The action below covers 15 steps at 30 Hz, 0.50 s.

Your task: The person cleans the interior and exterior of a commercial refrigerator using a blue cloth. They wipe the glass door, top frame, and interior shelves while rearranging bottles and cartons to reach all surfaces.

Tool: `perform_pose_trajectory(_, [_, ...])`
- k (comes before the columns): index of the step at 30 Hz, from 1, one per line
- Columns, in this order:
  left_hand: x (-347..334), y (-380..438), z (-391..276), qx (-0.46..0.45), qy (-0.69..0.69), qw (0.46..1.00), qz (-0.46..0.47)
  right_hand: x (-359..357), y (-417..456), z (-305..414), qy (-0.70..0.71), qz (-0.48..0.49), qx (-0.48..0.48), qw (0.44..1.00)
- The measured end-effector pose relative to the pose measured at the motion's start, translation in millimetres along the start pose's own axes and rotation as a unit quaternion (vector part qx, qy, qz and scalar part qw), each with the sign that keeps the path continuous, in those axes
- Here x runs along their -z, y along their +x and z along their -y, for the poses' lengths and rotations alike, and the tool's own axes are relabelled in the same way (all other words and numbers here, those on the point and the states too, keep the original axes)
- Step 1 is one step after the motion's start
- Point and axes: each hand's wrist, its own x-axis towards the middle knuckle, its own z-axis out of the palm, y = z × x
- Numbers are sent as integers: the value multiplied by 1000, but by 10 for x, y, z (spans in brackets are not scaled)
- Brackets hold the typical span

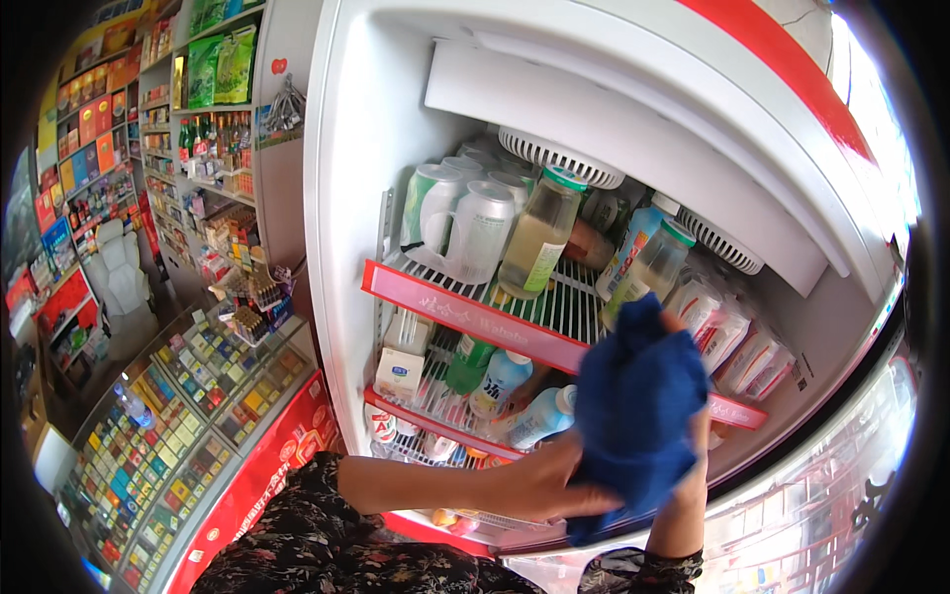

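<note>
A bunched dark blue cloth [642,405] hangs between my hands in front of the upper shelf of an upright drinks fridge. My left hand [564,482] grips its lower left side, the fingers partly under the fabric. Mostly hidden behind the cloth, my right hand [679,327] shows only a bit at its upper right; the forearm rises below it. Glass jars with green lids, one [539,234] left of the cloth and another [653,263] just above it, stand on the wire shelf. Shrink-wrapped silver cans [479,230] are at the shelf's left, pink-and-white packs [731,334] at its right.
Lower fridge shelves hold a carton [399,373], a blue-and-white bottle [499,382] and other drinks. Shelf edges carry red-and-pink strips [475,318]. The fridge's white side wall [326,223] is at left, its glass door [809,475] at lower right. A glass display counter [171,445] stands left.
</note>
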Motion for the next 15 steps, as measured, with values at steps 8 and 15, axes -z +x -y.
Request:
perform_pose_trajectory(8, [472, 372, -702, 38, 483, 868, 106, -168, 94, 154, -289, 35, 207, 934])
perform_pose_trajectory(15, [926, 208, -1261, -109, 522, 843, -70, 600, 375, -103, -198, -261, 203, 923])
